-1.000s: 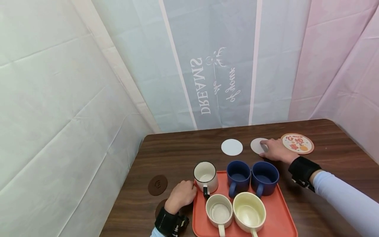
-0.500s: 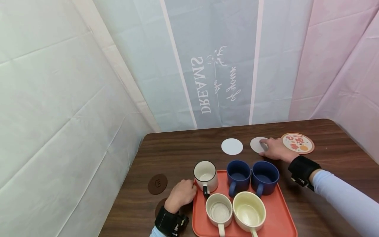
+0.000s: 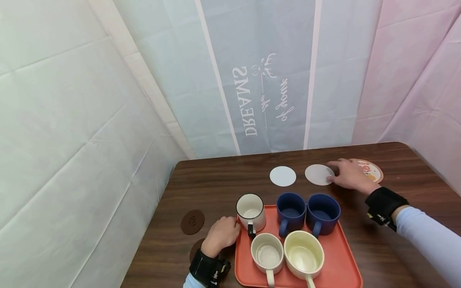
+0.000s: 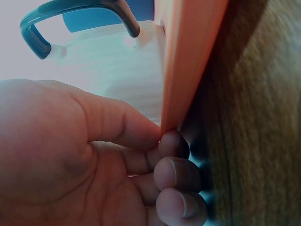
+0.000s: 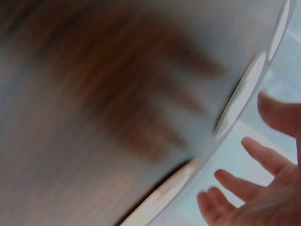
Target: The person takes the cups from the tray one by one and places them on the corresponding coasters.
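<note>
My left hand [image 3: 224, 233] pinches the left rim of the red tray [image 3: 345, 262]; in the left wrist view the thumb and curled fingers meet at the tray's edge [image 4: 188, 61]. My right hand [image 3: 351, 175] hovers over the table with spread fingers and holds nothing. It is between a white round coaster [image 3: 318, 175] and a patterned round coaster [image 3: 372, 172], which it partly covers. On the tray stand a white mug with a black handle [image 3: 250, 210], two blue mugs [image 3: 291, 210], a cream mug [image 3: 267, 254] and a pale yellow mug [image 3: 303, 256].
Another white coaster [image 3: 283, 176] lies at the back of the wooden table [image 3: 223, 180]. A brown coaster [image 3: 192, 222] lies at the left, with a second brown coaster [image 3: 196, 250] partly hidden by the left wrist. Fabric curtains [image 3: 273, 100] hang behind and at both sides.
My right hand has let go of the white coaster and moved right, lifting over the patterned coaster. The white coaster stays on the table. My left hand stays at the tray's rim.
</note>
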Tool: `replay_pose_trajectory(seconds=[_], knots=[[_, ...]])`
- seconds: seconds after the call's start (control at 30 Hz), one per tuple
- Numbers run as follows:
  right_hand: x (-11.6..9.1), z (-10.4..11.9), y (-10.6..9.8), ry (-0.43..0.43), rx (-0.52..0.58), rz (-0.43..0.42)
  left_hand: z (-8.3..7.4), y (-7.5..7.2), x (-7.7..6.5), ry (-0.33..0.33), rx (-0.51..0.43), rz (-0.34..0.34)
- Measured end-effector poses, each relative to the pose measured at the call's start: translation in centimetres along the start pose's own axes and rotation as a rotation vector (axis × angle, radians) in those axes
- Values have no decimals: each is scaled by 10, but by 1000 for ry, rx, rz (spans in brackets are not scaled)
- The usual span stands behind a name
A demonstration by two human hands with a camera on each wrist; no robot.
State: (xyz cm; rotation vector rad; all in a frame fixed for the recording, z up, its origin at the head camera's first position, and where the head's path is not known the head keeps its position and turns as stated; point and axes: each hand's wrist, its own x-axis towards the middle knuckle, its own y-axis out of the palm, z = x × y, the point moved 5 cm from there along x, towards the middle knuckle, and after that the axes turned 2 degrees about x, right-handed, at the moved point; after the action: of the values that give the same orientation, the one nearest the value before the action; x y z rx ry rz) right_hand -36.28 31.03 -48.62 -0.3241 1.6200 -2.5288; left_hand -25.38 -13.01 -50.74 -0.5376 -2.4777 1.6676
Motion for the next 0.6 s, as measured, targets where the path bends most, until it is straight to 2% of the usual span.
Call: replay_pose_trajectory(seconds=[0.1,0.23,0.6], knots=[[-8,-21,-13,97,-5,-19,0,0,0,0,-3,2],[-20,-43,-20,208,29,-26,0,1,0,-2,-11,7],[-35,-69,-19,266,68,27,2,2,0,-8,-16,19]])
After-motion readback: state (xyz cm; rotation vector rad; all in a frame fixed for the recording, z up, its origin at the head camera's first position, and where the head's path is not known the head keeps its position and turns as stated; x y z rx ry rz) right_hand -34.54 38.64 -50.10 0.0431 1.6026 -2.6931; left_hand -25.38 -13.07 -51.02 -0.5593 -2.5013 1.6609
